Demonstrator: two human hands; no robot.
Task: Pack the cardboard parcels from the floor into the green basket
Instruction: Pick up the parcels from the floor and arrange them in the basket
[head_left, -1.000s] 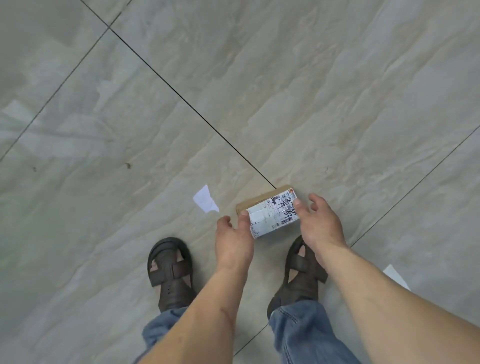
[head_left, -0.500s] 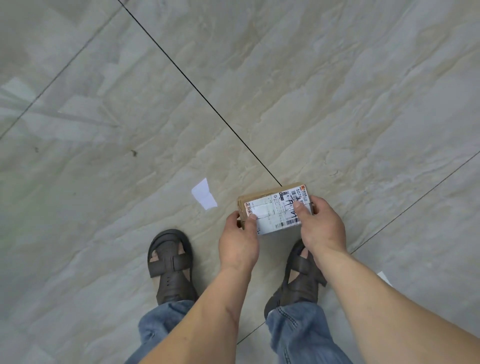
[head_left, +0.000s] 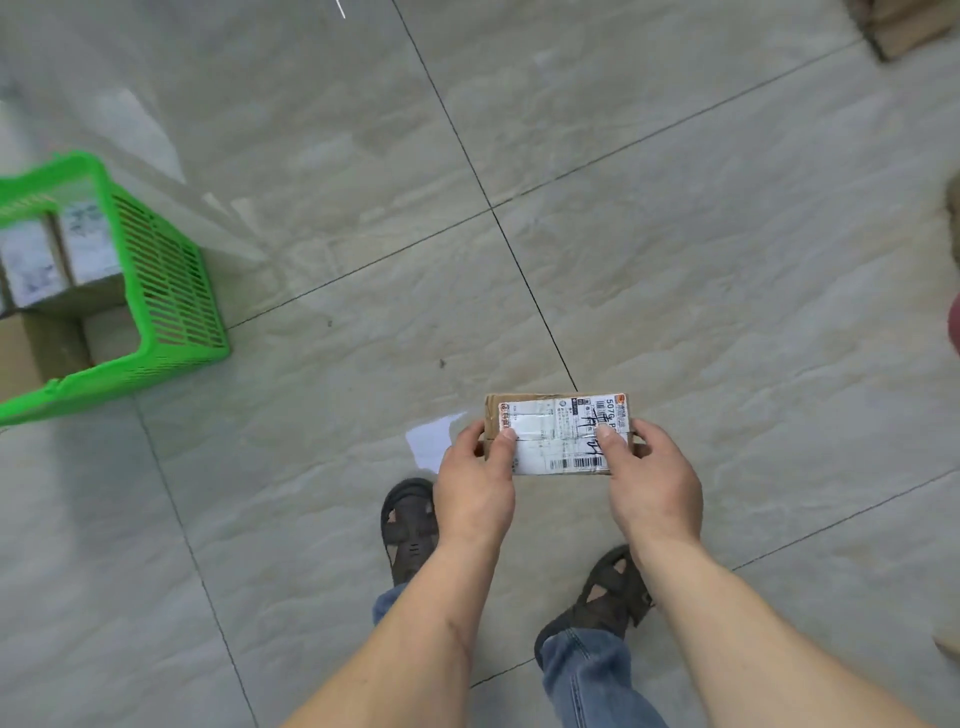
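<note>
I hold a small cardboard parcel (head_left: 558, 434) with a white shipping label above the floor, in front of my feet. My left hand (head_left: 475, 480) grips its left end, thumb on the label. My right hand (head_left: 652, 480) grips its right end the same way. The green basket (head_left: 166, 291) stands on the floor at the far left, partly cut off by the frame edge. Several labelled cardboard parcels (head_left: 85, 239) lie inside it.
A white scrap of paper (head_left: 428, 441) lies on the tiled floor just left of my hands. A cardboard box (head_left: 898, 23) shows at the top right corner. My sandalled feet (head_left: 410, 525) stand below the parcel.
Both hands closed on the parcel and lifted it off the floor. My view has swung up and left, bringing the green basket into sight.
</note>
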